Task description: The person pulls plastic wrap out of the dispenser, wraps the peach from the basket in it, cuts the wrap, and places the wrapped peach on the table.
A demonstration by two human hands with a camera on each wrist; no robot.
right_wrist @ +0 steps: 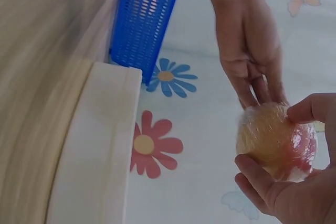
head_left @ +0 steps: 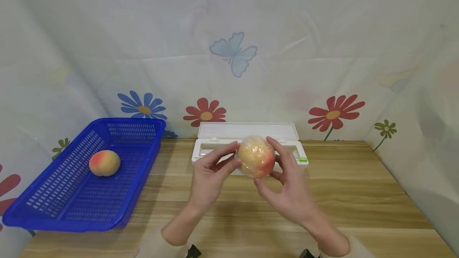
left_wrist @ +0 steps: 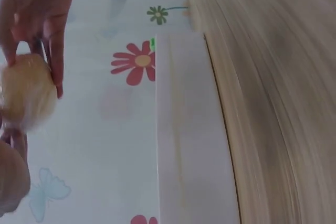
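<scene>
A yellow-and-red peach (head_left: 256, 157) wrapped in clear cling film is held up between both hands, above the table. My left hand (head_left: 211, 174) grips its left side with thumb and fingertips. From the right, my right hand (head_left: 290, 186) has its fingers and thumb spread around the fruit, as the right wrist view also shows on the wrapped peach (right_wrist: 275, 142). Creases and shine of the film stand out on its surface. Behind the hands sits a white cling film dispenser box (head_left: 247, 130) with its lid raised and a green slider (head_left: 303, 159) at its right end.
On the left stands a blue plastic basket (head_left: 141, 182) with one peach (head_left: 104, 163) inside. The wooden table (head_left: 351, 194) runs back to a flower-printed cloth (head_left: 272, 90), which also hangs along both sides.
</scene>
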